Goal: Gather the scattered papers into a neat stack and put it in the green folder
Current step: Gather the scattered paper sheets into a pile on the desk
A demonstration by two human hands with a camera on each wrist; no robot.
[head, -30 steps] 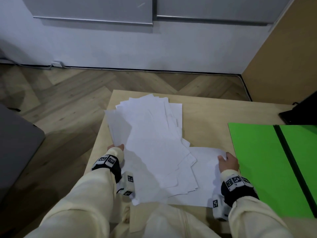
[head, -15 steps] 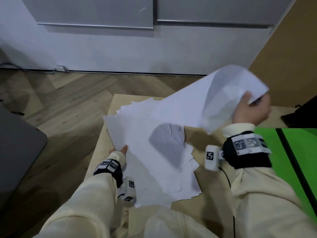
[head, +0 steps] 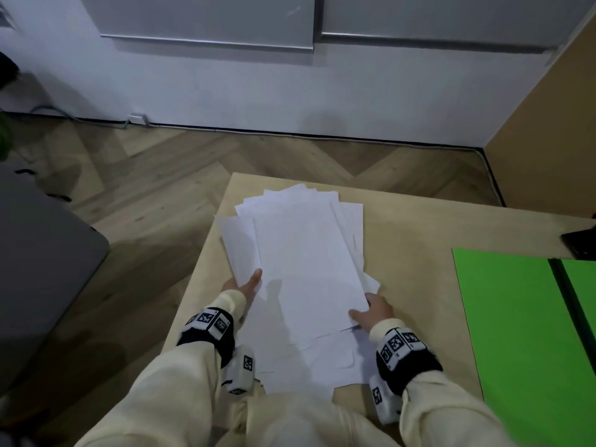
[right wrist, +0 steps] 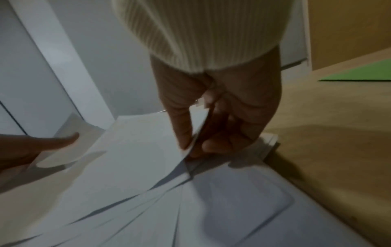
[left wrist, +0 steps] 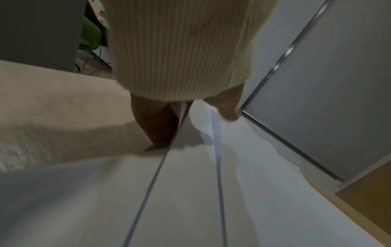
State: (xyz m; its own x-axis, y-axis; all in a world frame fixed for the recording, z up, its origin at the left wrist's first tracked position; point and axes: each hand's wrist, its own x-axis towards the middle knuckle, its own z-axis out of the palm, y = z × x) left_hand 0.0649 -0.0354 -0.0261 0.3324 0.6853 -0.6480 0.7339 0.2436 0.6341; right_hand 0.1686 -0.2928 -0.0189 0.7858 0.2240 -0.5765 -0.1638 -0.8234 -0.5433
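Note:
A loose pile of white papers (head: 300,269) lies fanned out on the left half of the wooden table (head: 416,233). My left hand (head: 246,285) holds the pile's left edge, thumb on top and fingers under the sheets, as the left wrist view shows for the same papers (left wrist: 211,183). My right hand (head: 371,312) pinches the near right corner of the top sheet (right wrist: 148,150) between thumb and fingers (right wrist: 213,145). The open green folder (head: 516,324) lies flat at the table's right side, apart from the pile.
A dark object (head: 580,241) sits at the table's far right edge behind the folder. A grey surface (head: 42,253) stands to the left over the wooden floor (head: 258,156). Bare table shows between pile and folder.
My right hand lifted one sheet from the pile's right side, swung it up and over, and laid it on top of the pile. My left hand stayed at the left edge.

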